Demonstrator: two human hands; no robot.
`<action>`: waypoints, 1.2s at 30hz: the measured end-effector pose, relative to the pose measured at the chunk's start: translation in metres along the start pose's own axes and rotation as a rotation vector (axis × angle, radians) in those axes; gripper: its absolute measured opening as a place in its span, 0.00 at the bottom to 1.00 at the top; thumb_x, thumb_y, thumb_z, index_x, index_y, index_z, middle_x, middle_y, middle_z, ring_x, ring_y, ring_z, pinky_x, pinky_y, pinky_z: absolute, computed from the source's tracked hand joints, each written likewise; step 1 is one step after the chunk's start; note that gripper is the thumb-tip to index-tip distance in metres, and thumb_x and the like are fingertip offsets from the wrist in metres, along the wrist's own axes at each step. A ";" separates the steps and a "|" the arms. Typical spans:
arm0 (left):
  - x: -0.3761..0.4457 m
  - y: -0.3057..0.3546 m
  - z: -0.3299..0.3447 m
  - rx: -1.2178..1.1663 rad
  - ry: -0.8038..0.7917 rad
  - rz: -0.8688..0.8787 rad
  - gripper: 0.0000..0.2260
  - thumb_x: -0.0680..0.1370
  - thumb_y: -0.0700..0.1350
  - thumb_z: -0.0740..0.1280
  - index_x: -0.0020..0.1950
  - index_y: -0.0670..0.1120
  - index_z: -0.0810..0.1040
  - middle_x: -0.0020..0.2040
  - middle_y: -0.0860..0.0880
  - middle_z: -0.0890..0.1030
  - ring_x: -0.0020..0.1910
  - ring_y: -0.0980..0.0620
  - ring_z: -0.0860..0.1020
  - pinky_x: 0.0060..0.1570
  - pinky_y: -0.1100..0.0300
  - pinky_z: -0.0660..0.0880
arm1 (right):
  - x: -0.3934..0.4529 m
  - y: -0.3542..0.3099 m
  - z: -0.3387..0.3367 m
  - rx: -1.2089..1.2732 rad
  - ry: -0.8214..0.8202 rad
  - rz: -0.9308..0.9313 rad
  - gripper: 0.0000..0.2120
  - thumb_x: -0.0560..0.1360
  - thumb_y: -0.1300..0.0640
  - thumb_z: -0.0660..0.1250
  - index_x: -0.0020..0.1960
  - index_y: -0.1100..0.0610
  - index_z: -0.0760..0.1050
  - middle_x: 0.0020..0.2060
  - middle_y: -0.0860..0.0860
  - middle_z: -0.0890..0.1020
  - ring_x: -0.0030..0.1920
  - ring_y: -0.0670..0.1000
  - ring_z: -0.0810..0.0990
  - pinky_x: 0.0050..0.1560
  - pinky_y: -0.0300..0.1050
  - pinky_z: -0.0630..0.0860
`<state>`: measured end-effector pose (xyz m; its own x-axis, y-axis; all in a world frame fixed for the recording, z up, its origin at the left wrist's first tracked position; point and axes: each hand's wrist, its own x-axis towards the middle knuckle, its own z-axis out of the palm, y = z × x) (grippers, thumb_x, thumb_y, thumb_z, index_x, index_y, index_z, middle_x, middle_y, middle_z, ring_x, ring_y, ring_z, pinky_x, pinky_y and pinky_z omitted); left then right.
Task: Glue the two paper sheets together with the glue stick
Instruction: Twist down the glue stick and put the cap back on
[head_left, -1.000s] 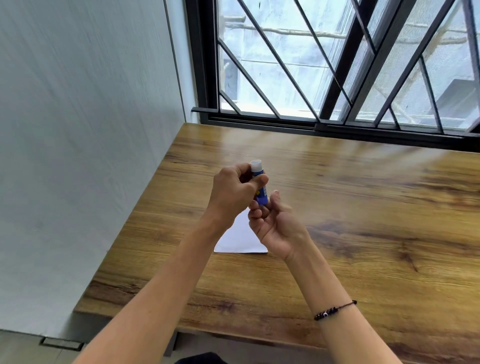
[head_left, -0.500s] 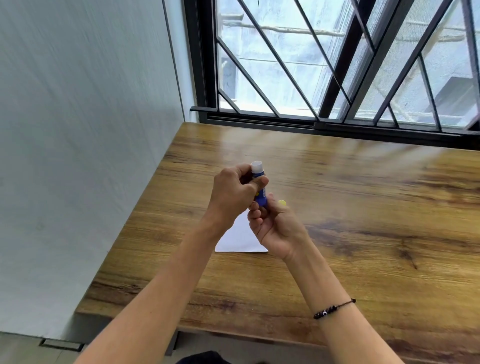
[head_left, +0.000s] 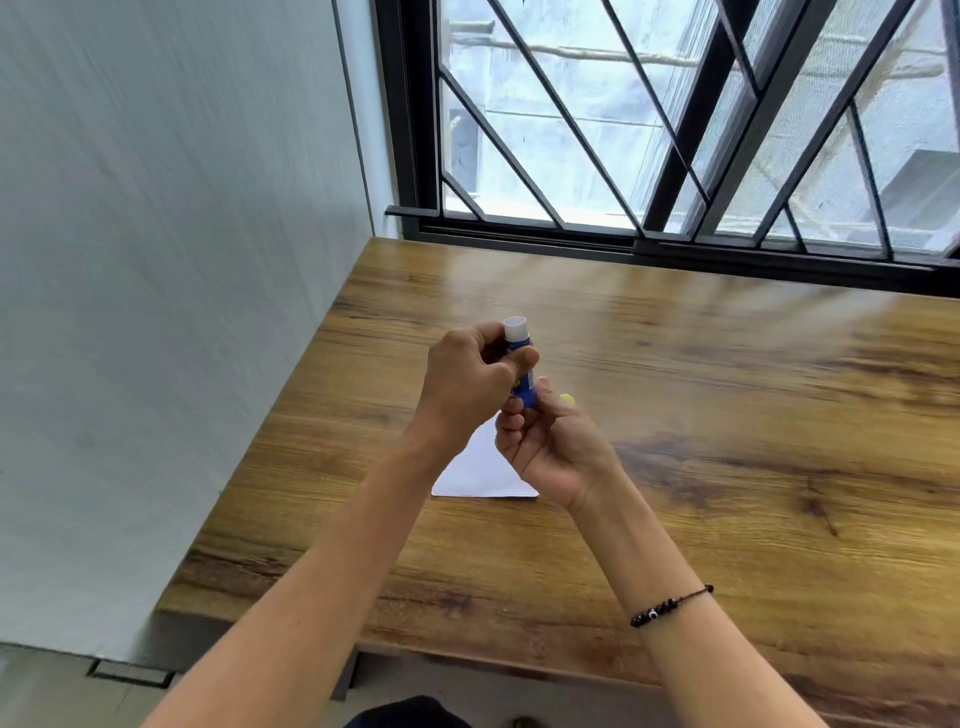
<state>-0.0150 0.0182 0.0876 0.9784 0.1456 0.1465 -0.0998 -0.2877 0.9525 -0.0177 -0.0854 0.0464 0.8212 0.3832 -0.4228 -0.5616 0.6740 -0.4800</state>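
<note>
A blue glue stick (head_left: 518, 334) with a white top stands upright above the table, held between both hands. My left hand (head_left: 466, 385) wraps its upper body, thumb pressed on the blue label. My right hand (head_left: 555, 448) sits just below, fingers curled around the stick's lower end. A small yellow piece (head_left: 567, 399) peeks out behind my right fingers; I cannot tell what it is. White paper (head_left: 480, 475) lies flat on the wooden table (head_left: 753, 426) under my hands, mostly hidden by them. I cannot tell whether it is one sheet or two.
A pale wall (head_left: 156, 312) runs along the table's left edge. A black-barred window (head_left: 649, 156) stands behind the far edge. The table's near edge is close to my body. A beaded bracelet (head_left: 670, 605) is on my right wrist.
The hands have stayed almost in place on the glue stick. The yellow piece behind my right fingers came into sight about half a second ago.
</note>
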 end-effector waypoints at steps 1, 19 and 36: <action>-0.001 0.001 0.000 0.001 0.002 0.000 0.03 0.71 0.40 0.70 0.44 0.45 0.79 0.34 0.53 0.79 0.29 0.60 0.78 0.31 0.72 0.74 | 0.001 0.001 0.001 -0.004 0.002 -0.021 0.17 0.80 0.55 0.54 0.41 0.62 0.75 0.24 0.53 0.76 0.23 0.47 0.73 0.25 0.36 0.72; -0.001 0.005 -0.009 0.055 0.013 0.006 0.06 0.71 0.40 0.70 0.48 0.43 0.80 0.42 0.47 0.82 0.45 0.49 0.80 0.49 0.56 0.78 | 0.005 0.008 0.008 0.003 0.005 -0.100 0.12 0.79 0.59 0.56 0.43 0.61 0.76 0.25 0.53 0.79 0.26 0.47 0.76 0.30 0.37 0.76; -0.001 0.004 -0.005 0.064 0.007 0.012 0.04 0.70 0.40 0.70 0.45 0.45 0.80 0.38 0.49 0.80 0.42 0.49 0.80 0.47 0.53 0.79 | 0.005 0.004 0.001 0.006 -0.051 -0.131 0.10 0.79 0.63 0.56 0.44 0.61 0.74 0.29 0.54 0.82 0.29 0.48 0.79 0.34 0.38 0.79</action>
<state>-0.0169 0.0214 0.0925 0.9759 0.1481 0.1601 -0.0999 -0.3489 0.9318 -0.0154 -0.0801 0.0429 0.8918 0.3230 -0.3168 -0.4484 0.7243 -0.5238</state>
